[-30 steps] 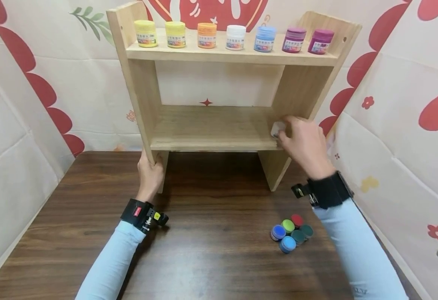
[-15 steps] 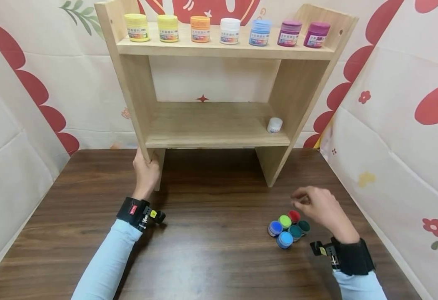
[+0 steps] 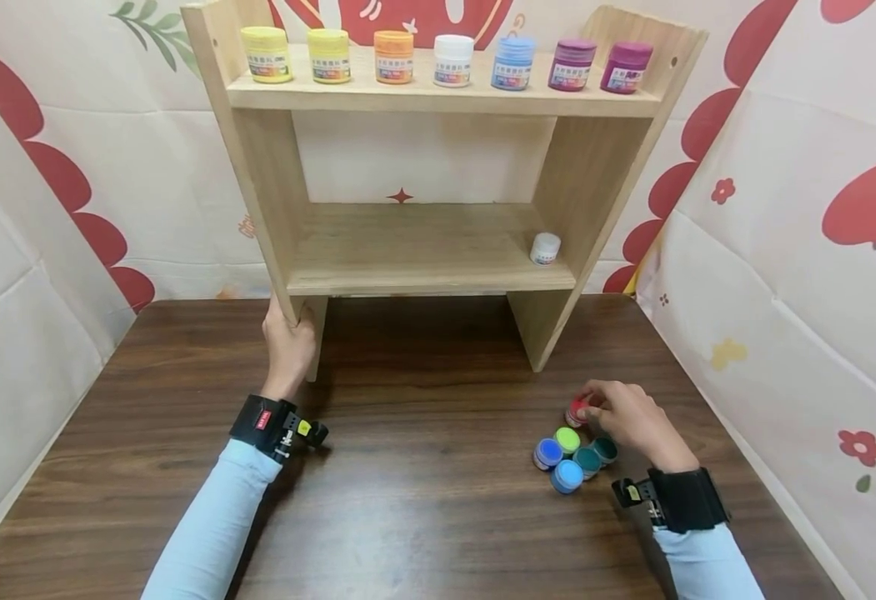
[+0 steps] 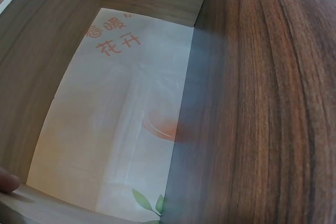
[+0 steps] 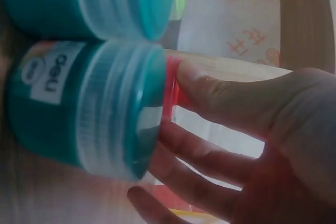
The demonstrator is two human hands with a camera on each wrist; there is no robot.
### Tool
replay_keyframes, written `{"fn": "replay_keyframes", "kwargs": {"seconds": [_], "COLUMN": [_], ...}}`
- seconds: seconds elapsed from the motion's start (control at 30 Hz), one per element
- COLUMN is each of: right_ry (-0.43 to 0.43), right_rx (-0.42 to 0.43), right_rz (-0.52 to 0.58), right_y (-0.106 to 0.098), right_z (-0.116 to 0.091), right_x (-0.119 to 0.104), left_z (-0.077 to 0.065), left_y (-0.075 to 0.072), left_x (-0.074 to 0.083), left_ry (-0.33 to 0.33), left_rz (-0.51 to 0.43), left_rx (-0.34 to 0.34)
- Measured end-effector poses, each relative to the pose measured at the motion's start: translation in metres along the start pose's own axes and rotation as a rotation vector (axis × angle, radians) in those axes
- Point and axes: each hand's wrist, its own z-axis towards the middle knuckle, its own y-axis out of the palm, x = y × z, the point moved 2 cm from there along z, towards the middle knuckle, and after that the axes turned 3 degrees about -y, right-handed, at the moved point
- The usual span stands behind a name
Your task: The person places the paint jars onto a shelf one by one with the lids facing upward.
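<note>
- Sleeves: two, light blue, one per arm; left sleeve (image 3: 208,525), right sleeve (image 3: 710,562).
- Wristbands: two, black, each carrying one small camera; left wristband (image 3: 261,423), right wristband (image 3: 688,500).
- Table (image 3: 407,500): one, dark wood grain, supporting the shelf unit and the small jars.
- Jars in the cluster: five, standing close together on the table, right of centre. Count by colour: one light blue jar (image 3: 567,477), one deep blue jar (image 3: 548,453), two teal jars (image 3: 587,462), one lime green jar (image 3: 568,440).
- Red jar (image 3: 575,414): one, just beyond the lime green jar. Contact between its base and the table cannot be determined.
- Right hand (image 3: 630,419): pinches the red jar by its lid, thumb on the near side in the right wrist view.
- Left hand (image 3: 288,350): grips the lower front of the shelf unit's left side panel (image 3: 246,158).
- Shelf unit (image 3: 422,98): one, pale wood, two boards.
- Lower board (image 3: 422,250): one white jar (image 3: 545,249) at the right end.
- Upper board (image 3: 377,97): seven jars in one row. From left: two yellow jars (image 3: 267,55), one orange jar (image 3: 394,57), one white-lidded jar (image 3: 453,61), one pale blue jar (image 3: 513,63), two purple jars (image 3: 572,65).
- Backdrop (image 3: 167,167): printed, white with red scallops, behind the unit.
</note>
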Motion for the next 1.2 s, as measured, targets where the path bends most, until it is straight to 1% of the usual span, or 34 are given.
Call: {"fn": "replay_keyframes", "kwargs": {"seconds": [0.13, 0.23, 0.33, 0.43, 0.5, 0.63, 0.73, 0.87, 1.03, 1.1, 1.13, 1.2], "right_ry": [0.001, 0.031, 0.057, 0.049, 0.045, 0.029, 0.000, -0.032, -0.079, -0.113, -0.136, -0.195], "right_rx": [0.029, 0.054, 0.061, 0.065, 0.068, 0.061, 0.063, 0.071, 0.068, 0.077, 0.094, 0.135], "right_rz": [-0.015, -0.010, -0.003, -0.009, -0.016, -0.028, -0.034, -0.032, -0.024, -0.018, -0.016, -0.014], "right_y": [0.000, 0.002, 0.005, 0.007, 0.007, 0.006, 0.007, 0.005, -0.009, -0.018, -0.023, -0.036], "right_z": [0.002, 0.002, 0.002, 0.003, 0.004, 0.005, 0.007, 0.009, 0.013, 0.014, 0.013, 0.012], "right_x": [-0.001, -0.001, -0.001, -0.001, -0.001, -0.002, -0.002, -0.003, -0.013, -0.021, -0.026, -0.037], "left_z": [0.000, 0.000, 0.000, 0.001, 0.001, -0.003, -0.006, -0.007, -0.006, -0.004, -0.004, -0.003], "left_y": [0.000, -0.001, -0.001, -0.001, -0.001, -0.004, -0.006, -0.006, -0.006, -0.004, -0.004, -0.002], "left_x": [-0.001, -0.001, -0.002, -0.001, 0.003, 0.023, 0.036, 0.040, 0.038, 0.028, 0.027, 0.017], "left_ry": [-0.003, -0.008, -0.010, -0.001, 0.007, 0.004, -0.008, -0.007, -0.013, -0.009, -0.009, -0.004], "left_rz": [0.003, 0.007, 0.011, 0.005, -0.005, -0.017, -0.008, -0.006, -0.024, -0.015, -0.015, -0.016], "left_rx": [-0.002, -0.002, 0.003, 0.006, 0.008, 0.010, 0.007, 0.004, 0.012, 0.014, 0.010, 0.000]}}
